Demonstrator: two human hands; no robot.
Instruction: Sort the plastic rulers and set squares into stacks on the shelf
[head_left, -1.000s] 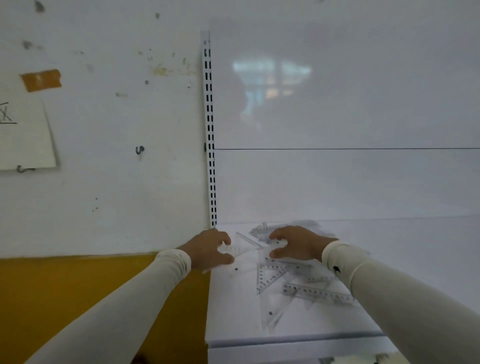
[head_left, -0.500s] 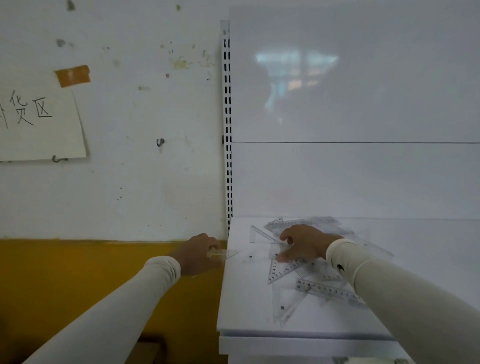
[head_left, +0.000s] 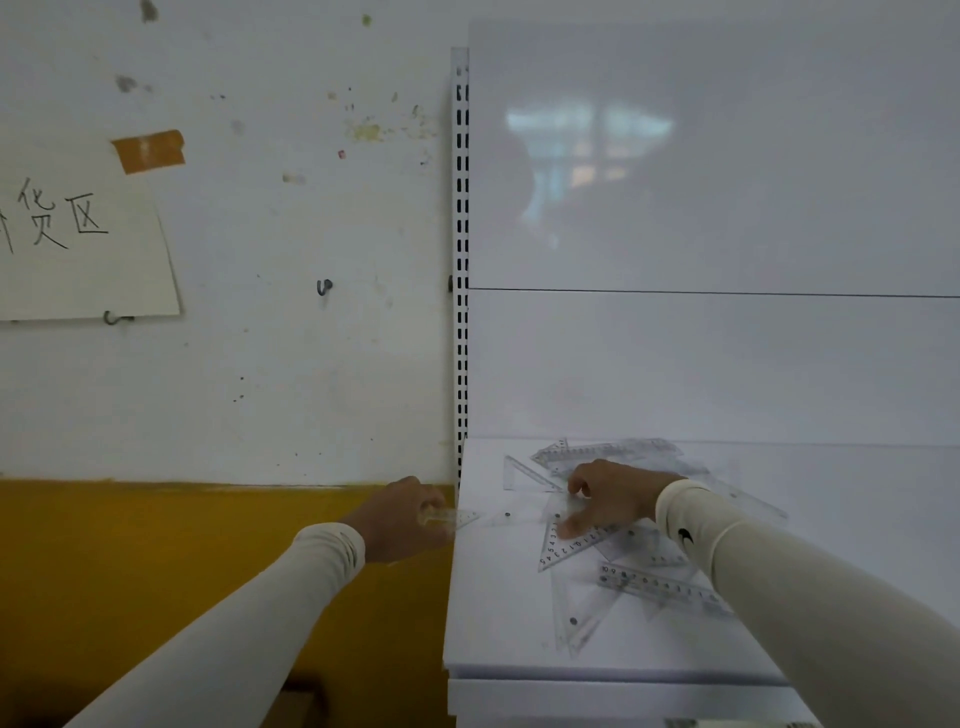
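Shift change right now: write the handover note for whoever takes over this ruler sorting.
Left hand: off the shelf's left edge, gripping a clear set square whose tip pokes over the shelf.
Right hand: fingers pressing on a numbered set square in the pile.
Other pieces: a straight ruler near the front, more rulers and set squares overlapping toward the back.
Done: no tidy stacks visible.
Left: separate rulers from set squares and stack each.
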